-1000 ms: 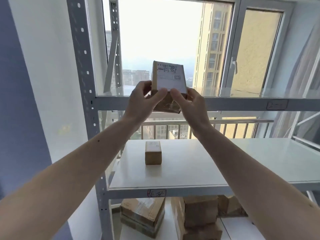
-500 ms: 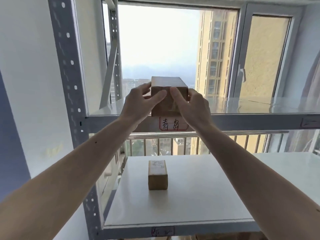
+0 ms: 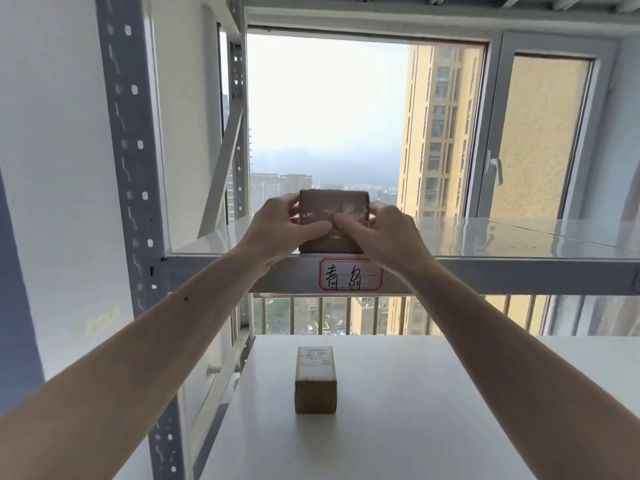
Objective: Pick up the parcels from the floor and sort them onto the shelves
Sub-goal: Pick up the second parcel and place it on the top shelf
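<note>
Both hands, left hand and right hand, are gripping a parcel resting on the shelf above the label; one small box is already sitting below.

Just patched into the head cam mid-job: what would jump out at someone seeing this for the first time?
Front and centre, both hands, left hand and right hand, hold a taped cardboard parcel at the front edge of the upper shelf, directly above a red-bordered handwritten label on the shelf's front rail. Below, a smaller labelled parcel stands alone on the white lower shelf. Behind, a wide window shows a tall yellow building.
</note>
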A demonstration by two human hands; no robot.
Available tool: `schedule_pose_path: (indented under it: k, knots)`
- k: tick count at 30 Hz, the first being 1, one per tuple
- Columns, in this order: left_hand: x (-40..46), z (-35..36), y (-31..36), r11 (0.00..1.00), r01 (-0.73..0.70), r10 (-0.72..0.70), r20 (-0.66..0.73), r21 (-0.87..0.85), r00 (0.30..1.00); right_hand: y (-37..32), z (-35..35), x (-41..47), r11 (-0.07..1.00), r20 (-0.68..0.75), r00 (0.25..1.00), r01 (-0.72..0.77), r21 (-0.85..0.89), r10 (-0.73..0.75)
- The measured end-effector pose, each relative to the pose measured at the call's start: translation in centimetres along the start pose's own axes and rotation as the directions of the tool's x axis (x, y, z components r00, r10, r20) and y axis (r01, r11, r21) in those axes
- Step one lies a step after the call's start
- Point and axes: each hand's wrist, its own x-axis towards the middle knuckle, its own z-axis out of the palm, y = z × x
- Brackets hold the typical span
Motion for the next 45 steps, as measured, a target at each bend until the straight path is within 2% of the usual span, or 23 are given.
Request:
schedule_pose_path:
  k: [11, 22, 30, 45]
  knots:
    - [1.6, -1.0, -0.7, 0.991, 0.103, -0.108, 0.044, 0.09, 0.993, 1.4, -0.5, 0.8, 1.0, 0.043, 0.999, 0.015, 0.007, -0.015]
    - [5.6, -0.7, -1.1, 0.941, 0.191, -0.221, 0.081, 0.28, 0.972, 1.7, 0.3, 5.3, 0.998, 0.175, 0.982, -0.066, -0.021, 0.069]
    - [9.0, 0.2, -1.8, 0.882, 0.223, -0.275, 0.07, 0.414, 0.959, 1.8, 1.9, 9.3, 0.986, 0.245, 0.959, -0.113, -0.125, 0.141]
    - [12.6, 1.2, -4.1, 0.881, 0.259, -0.315, 0.081, 0.396, 0.946, 2.9, 3.9, 12.3, 0.969, 0.256, 0.947, -0.143, -0.2, 0.192]
